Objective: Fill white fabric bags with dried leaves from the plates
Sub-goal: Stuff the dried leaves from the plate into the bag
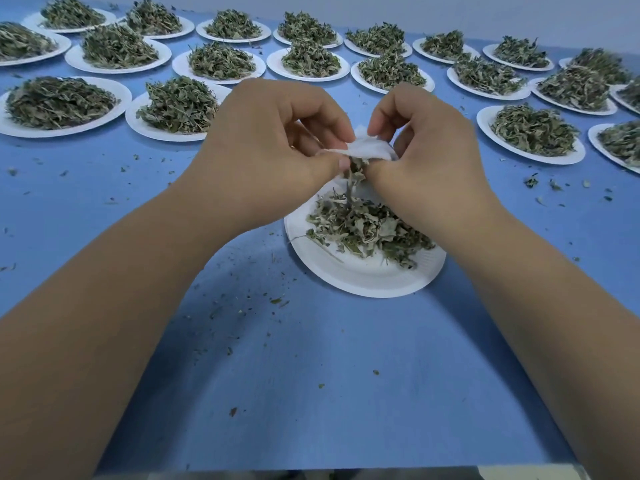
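- While the left hand [273,140] and right hand [426,143] both pinch the white fabric bag [363,148] above the near plate [363,278], leaves [355,173] dangle from its mouth.
- Risk, I judge: a loosened pinch spills leaves past the plate onto the surface [311,375].

table [311,375]: wide, blue on top, runs under the grip and far out to each side | wall [502,12]: plain, pale grey, far behind the grip, meets the table's back edge | light: soft and even | shadow [242,271]: dim, on the blue just below the grip | shiny strip [346,474]: along the table's near edge
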`<state>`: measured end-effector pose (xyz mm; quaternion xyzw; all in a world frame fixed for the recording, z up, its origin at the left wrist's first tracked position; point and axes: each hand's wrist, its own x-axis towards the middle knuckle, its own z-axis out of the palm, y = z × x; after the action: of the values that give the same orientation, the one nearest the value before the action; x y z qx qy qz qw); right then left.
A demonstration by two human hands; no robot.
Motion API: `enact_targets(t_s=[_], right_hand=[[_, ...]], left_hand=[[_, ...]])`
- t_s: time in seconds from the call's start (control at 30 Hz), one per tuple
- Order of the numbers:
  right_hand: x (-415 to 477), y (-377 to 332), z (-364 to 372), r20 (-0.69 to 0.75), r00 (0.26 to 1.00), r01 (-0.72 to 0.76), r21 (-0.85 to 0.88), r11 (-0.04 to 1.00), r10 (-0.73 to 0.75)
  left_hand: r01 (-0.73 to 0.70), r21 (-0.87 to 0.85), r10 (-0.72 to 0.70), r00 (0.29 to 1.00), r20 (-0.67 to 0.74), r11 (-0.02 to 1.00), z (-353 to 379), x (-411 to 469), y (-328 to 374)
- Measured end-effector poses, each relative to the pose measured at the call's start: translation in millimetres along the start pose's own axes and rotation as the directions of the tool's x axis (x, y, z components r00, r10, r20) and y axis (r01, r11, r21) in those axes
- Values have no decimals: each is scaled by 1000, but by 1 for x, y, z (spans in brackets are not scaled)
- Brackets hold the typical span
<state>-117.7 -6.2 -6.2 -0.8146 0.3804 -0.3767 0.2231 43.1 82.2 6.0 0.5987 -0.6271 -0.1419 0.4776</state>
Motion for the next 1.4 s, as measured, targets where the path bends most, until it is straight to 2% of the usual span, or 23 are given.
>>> enact_targets(t_s=[0.2,0.4,0.53,0.7,0.93,1.07,1.23,1.33,1.4], right_hand=[[-3,-6,-4,60,994,90,-46,995,-87],[-7,-9,-7,13,992,122,70,990,-123],[-5,-11,-6,-6,995,101,209,973,-102],[-4,-7,-9,56,992,89,328,941,-113],[-1,-4,-16,145,986,3,476,879,-82],[-1,-5,-17,203,973,-21,544,839,-108],[-1,-4,-19,279,949,-48,594,803,-149],[-1,-4,-17,193,975,-17,551,834,-108],[0,-3,-14,60,993,74,400,913,-106]], left_hand=[[-50,146,60,996,-63,988,3,1,-4],[-57,176,81,988,-128,983,2,3,-6],[-44,149,65,989,-135,988,2,2,-4],[0,38,4,995,-100,999,0,3,0],[7,97,2,995,-99,995,2,4,-9],[10,152,11,991,-135,988,2,4,-9],[14,190,6,995,-102,982,3,3,-7],[34,167,-20,996,-85,985,2,3,-5],[67,133,-58,996,-71,989,0,4,-5]])
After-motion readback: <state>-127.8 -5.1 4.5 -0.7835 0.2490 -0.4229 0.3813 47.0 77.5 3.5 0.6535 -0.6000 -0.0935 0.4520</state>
